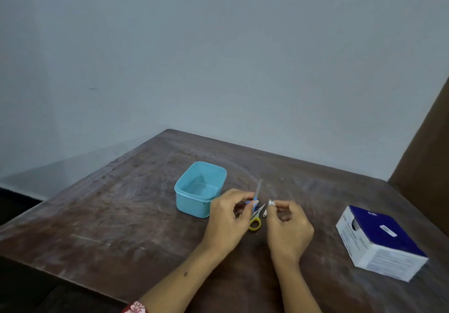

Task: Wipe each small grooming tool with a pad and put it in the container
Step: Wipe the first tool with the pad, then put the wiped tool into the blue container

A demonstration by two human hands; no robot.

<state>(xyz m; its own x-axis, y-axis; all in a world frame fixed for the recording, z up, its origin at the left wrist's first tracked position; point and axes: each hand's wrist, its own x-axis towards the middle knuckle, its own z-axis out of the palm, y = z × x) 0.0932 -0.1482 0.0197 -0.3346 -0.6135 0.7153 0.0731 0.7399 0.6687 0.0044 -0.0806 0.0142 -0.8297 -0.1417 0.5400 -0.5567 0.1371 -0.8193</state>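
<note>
1. Left hand (227, 218): fingers curled, pinching the blue handle end of a nail file (258, 189); file lifted off the worktop (121, 203), tip pointing to 12 o'clock.
2. Right hand (289, 227): fingertips pinch a small white pad (271, 202), just at 3 o'clock of the file, not touching it.
3. Yellow-handled scissors (255, 222) lie on the worktop between the hands; a small metal tool (264, 213) sits beside them, type unclear.
4. Light-blue container (187, 202): open, at 9 o'clock of the left hand, nothing visible inside.
5. Blue-and-white box (381, 242) at 3 o'clock, well apart.
</note>
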